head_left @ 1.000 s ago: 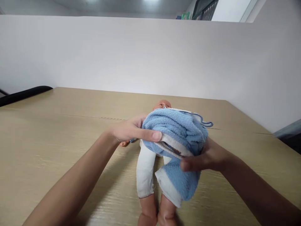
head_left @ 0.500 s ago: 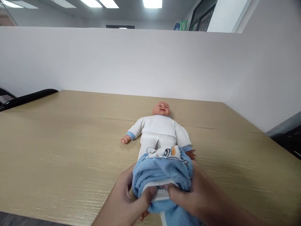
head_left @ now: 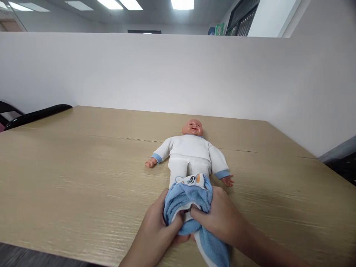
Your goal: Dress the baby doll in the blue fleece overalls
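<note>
A: What are the hands doing?

B: Both are gripping the blue garment [head_left: 189, 194]. From its middle, the left hand [head_left: 155, 228] is holding it at 8 o'clock, the right hand [head_left: 225, 218] at 4.

A: And the fingers?

B: They're curling tightly round the cloth, both thumbs pressing in at the white-edged opening; the other fingers are mostly hiding behind it.

A: Where is the garment sitting?

B: Bunched between the hands, it is blocking the view of the doll's [head_left: 190, 148] lower legs. I can't tell whether it's touching them. An embroidered eye is showing near 12 o'clock; a white-edged length is trailing toward 5.

A: How is the doll lying?

B: It's lying face up on the table [head_left: 83, 178], wearing white, its head pointing to 12. From the garment, one doll arm is reaching toward 11 o'clock, the other toward 2.

A: And beyond?

B: A white wall [head_left: 167, 70] is standing at 12.
</note>
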`<state>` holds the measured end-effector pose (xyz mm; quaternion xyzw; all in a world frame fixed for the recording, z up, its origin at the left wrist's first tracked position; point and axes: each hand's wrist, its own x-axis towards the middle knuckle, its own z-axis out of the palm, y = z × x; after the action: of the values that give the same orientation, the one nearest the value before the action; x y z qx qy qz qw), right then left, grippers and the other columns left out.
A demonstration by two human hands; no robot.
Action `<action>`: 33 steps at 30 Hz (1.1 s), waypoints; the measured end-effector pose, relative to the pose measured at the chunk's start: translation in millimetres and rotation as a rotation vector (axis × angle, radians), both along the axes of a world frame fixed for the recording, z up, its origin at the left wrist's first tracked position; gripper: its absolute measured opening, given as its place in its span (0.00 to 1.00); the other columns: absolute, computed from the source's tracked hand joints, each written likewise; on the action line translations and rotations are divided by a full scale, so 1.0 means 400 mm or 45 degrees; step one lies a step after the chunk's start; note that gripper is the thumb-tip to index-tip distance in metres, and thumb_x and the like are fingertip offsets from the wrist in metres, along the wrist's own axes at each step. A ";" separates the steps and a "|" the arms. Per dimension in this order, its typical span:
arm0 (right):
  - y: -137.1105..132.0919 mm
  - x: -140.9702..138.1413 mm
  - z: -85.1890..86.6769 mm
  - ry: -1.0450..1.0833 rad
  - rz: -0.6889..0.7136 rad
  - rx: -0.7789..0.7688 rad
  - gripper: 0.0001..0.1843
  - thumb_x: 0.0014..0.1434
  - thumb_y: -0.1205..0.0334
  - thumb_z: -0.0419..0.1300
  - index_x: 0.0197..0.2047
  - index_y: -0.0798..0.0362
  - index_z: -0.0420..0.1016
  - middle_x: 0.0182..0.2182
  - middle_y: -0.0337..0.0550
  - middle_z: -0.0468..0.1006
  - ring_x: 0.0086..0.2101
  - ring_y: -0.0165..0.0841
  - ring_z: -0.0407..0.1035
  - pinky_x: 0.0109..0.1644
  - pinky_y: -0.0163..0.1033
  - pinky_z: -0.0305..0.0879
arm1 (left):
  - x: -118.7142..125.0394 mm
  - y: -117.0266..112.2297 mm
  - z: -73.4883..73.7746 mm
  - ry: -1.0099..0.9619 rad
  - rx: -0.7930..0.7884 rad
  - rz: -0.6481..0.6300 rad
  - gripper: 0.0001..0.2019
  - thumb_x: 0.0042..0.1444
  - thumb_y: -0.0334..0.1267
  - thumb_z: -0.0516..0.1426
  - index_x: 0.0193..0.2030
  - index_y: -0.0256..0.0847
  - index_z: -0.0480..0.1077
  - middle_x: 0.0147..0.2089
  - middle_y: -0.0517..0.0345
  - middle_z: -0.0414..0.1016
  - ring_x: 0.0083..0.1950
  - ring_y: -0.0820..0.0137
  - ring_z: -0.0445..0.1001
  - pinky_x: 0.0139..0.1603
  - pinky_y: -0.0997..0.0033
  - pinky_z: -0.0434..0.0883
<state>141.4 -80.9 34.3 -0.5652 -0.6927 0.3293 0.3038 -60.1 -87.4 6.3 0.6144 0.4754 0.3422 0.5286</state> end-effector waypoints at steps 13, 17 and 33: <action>0.023 0.027 0.076 -0.130 0.001 0.033 0.05 0.59 0.63 0.63 0.32 0.48 0.79 0.30 0.37 0.85 0.33 0.37 0.81 0.41 0.39 0.71 | 0.011 0.046 0.048 0.050 0.100 -0.030 0.10 0.68 0.47 0.60 0.48 0.43 0.74 0.46 0.55 0.82 0.49 0.59 0.80 0.51 0.66 0.76; -0.041 -0.007 0.134 -0.085 0.108 -0.045 0.08 0.55 0.62 0.64 0.38 0.45 0.84 0.35 0.38 0.87 0.35 0.38 0.81 0.41 0.37 0.72 | -0.020 -0.022 0.053 0.005 0.032 -0.021 0.10 0.62 0.48 0.61 0.45 0.45 0.74 0.41 0.57 0.83 0.43 0.61 0.80 0.46 0.68 0.78; -0.048 -0.025 0.031 -0.686 0.241 -0.282 0.36 0.56 0.58 0.62 0.68 0.55 0.74 0.64 0.64 0.78 0.54 0.60 0.80 0.61 0.59 0.74 | -0.015 -0.059 -0.068 0.419 0.129 0.042 0.16 0.59 0.42 0.58 0.53 0.44 0.75 0.47 0.47 0.83 0.47 0.50 0.73 0.55 0.54 0.66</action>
<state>131.5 -100.1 46.7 -0.5950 -0.7577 0.2678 0.0137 -66.2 -111.0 -20.8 0.6800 0.5476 0.2690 0.4066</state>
